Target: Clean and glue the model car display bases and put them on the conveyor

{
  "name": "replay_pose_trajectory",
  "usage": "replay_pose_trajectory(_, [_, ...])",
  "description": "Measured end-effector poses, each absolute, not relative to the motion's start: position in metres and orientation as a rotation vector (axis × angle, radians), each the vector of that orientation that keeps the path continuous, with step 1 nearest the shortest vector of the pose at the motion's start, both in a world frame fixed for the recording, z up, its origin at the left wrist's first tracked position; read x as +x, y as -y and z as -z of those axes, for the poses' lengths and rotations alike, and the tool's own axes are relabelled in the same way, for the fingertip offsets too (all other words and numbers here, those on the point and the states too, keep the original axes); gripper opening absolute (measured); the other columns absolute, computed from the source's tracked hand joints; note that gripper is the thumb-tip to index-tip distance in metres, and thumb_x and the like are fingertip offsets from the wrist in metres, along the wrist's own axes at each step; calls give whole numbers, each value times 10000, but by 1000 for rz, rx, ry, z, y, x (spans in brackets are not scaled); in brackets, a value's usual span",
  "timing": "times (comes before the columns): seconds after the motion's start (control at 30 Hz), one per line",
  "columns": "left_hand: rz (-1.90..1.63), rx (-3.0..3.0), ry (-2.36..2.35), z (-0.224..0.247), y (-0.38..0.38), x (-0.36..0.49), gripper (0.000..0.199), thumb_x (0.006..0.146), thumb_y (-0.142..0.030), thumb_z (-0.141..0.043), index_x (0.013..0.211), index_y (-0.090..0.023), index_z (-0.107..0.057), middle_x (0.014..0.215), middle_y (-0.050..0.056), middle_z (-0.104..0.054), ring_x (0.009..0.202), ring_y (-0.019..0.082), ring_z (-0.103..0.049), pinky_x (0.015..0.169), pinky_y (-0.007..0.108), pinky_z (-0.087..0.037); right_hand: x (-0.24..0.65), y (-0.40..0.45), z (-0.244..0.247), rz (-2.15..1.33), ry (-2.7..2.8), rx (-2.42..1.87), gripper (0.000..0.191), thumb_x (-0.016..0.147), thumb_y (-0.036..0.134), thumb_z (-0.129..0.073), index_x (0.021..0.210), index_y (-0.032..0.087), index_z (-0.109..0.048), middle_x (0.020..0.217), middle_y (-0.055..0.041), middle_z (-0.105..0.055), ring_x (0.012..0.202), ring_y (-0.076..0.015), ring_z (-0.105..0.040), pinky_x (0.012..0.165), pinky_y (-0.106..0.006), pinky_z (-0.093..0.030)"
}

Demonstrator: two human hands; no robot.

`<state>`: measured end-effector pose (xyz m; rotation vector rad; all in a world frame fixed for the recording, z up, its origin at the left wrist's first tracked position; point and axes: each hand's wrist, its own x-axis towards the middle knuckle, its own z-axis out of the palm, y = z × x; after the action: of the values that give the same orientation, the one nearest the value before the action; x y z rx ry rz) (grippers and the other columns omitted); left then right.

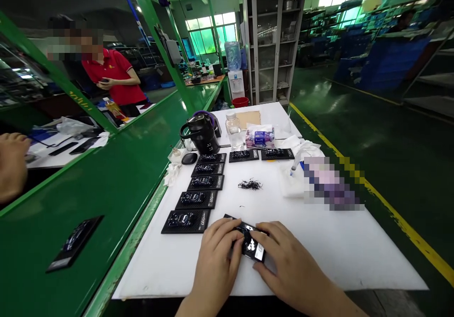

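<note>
Low over the front of the white tabletop, a black model car on a flat base (251,247) lies tilted between my hands. My left hand (217,251) grips its left side, fingers bent over the top and partly covering the car. At the right side my right hand (283,255) closes on it, index finger on the car and thumb by the near edge. Similar model cars on bases (187,219) form a column to the left, with more along the back. Beyond my hands sits a pile of thin black scraps (250,184).
A black jug (204,135), a clear jar (234,135) and a tissue pack (260,137) stand at the back. A syringe (295,166) lies by white cloths at right. The green conveyor (120,189) carries another model car (75,241). Across it are a person in red (117,73) and another person's hand (12,166).
</note>
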<state>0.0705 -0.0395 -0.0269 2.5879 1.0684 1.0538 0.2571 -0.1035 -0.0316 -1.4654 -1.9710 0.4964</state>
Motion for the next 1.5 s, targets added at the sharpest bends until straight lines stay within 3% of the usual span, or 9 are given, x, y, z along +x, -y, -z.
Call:
replay_pose_trajectory(0.37, [-1031, 2552, -1083, 33, 37, 73, 136, 895, -126, -552, 909, -225, -644, 1087, 53, -725, 1135, 248, -627, 935, 467, -555, 255, 106, 35, -421, 2075, -1463, 456, 890, 185, -561, 1345, 217, -553, 1311, -132, -552, 1160, -302, -496, 1024, -499, -457])
replay_pose_trajectory(0.57, [-784, 2170, -1298, 29, 32, 75, 111, 842, -152, -557, 786, -222, -623, 1233, 79, -655, 1282, 281, -515, 1054, 535, -457, 253, 106, 41, -230, 2157, -1454, 450, 926, 215, -529, 1375, 184, -538, 1322, -148, -561, 1141, -310, -511, 994, -492, -476])
replay_pose_trajectory(0.67, [-754, 2005, -1340, 25, 30, 78, 110, 814, -149, -568, 877, -233, -598, 1286, 79, -610, 1286, 263, -498, 1106, 534, -394, 252, 106, 42, -118, 2188, -1451, 436, 932, 212, -519, 1365, 179, -551, 1281, -141, -590, 1086, -296, -536, 949, -459, -497])
replay_pose_trajectory(0.83, [-723, 1884, -1410, 25, 26, 80, 245, 806, -192, -574, 1044, -247, -579, 1302, 78, -578, 1398, 267, -346, 1167, 545, -287, 254, 102, 39, -10, 2294, -1427, 449, 913, 202, -537, 1358, 146, -557, 1248, -150, -609, 1035, -286, -550, 918, -430, -499])
replay_pose_trajectory(1.03, [-696, 1875, -1401, 29, 20, 79, 338, 794, -231, -589, 1131, -238, -563, 1275, 75, -560, 1266, 246, -484, 1142, 484, -335, 260, 98, 35, -152, 2355, -1425, 445, 935, 209, -499, 1379, 189, -528, 1238, -118, -604, 1019, -273, -538, 895, -434, -490])
replay_pose_trajectory(1.5, [-668, 1783, -1411, 22, 20, 81, 321, 740, -219, -606, 1055, -217, -542, 1283, 87, -571, 1262, 255, -500, 1134, 463, -322, 263, 105, 38, -303, 2224, -1457, 435, 967, 291, -497, 1400, 249, -500, 1320, -83, -558, 1095, -264, -493, 964, -423, -448])
